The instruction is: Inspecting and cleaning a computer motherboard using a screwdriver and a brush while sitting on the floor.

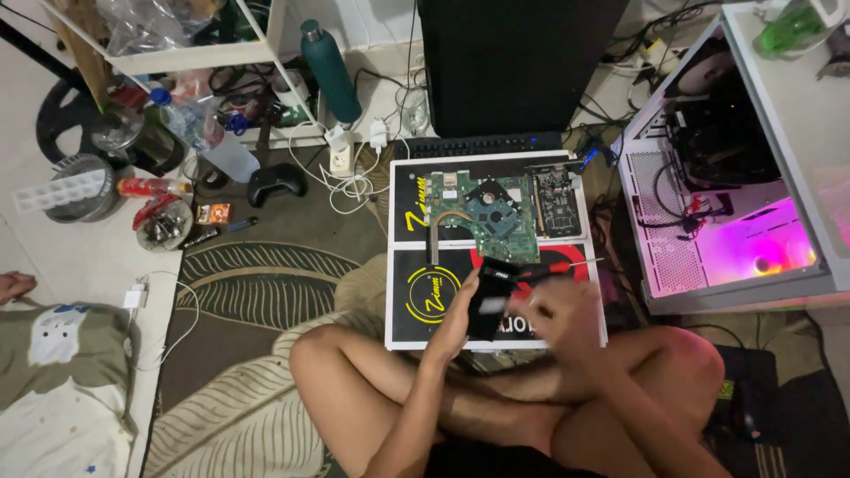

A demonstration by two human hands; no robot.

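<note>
Looking down through the head camera, our only view, we sit cross-legged with both hands raised over a black-and-yellow printed box lid (416, 305) that serves as our work surface. Our left hand (460, 310) is clenched around the near edge of a flat black rectangular component with a small red patch (489, 296), fingers curled up its side, wrist bent back and forearm rising from between our knees. Our right hand (558, 310) is blurred; it appears closed on a thin red-handled screwdriver (567, 268) whose shaft points away to the right, but we cannot tell how firmly.

The black component sits just above the lid, between our two hands and slightly tilted toward us. Just beyond our left hand lies a green bare circuit board with a copper heat pipe (482, 212), and beyond our right hand a smaller dark expansion card (556, 199) rests beside it.

We judge the chief risk to be a slip: the right hand's blur suggests quick motion, and a tool tip that skates off could scratch the component or jab our left fingers. A loose one-sided grip could also let the component drop onto the green board beyond it. Farther to the right of our right hand, an open white computer case glowing pink (708, 230) stands well apart, with tangled cables near it.
</note>
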